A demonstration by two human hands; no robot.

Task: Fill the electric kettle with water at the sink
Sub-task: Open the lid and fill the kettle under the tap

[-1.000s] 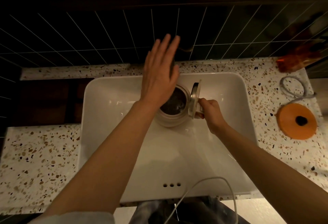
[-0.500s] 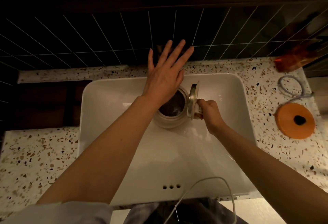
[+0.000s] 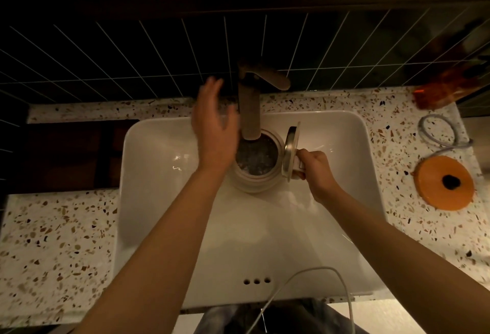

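The right hand (image 3: 316, 172) has its grip clamped on the handle of the kettle (image 3: 256, 164), which stands in the white sink (image 3: 164, 201) just left of that hand, its lid (image 3: 290, 153) tipped upright. The left hand (image 3: 214, 127) hovers with fingers spread beside the faucet (image 3: 249, 105), whose spout ends over the kettle's open mouth.

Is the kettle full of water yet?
Not quite yet. Done: the kettle sits in the sink under the faucet, lid flipped open, with water showing inside. In hand: the right hand holds its handle; the left hand is open beside the faucet. Left: finishing filling and shutting the lid.
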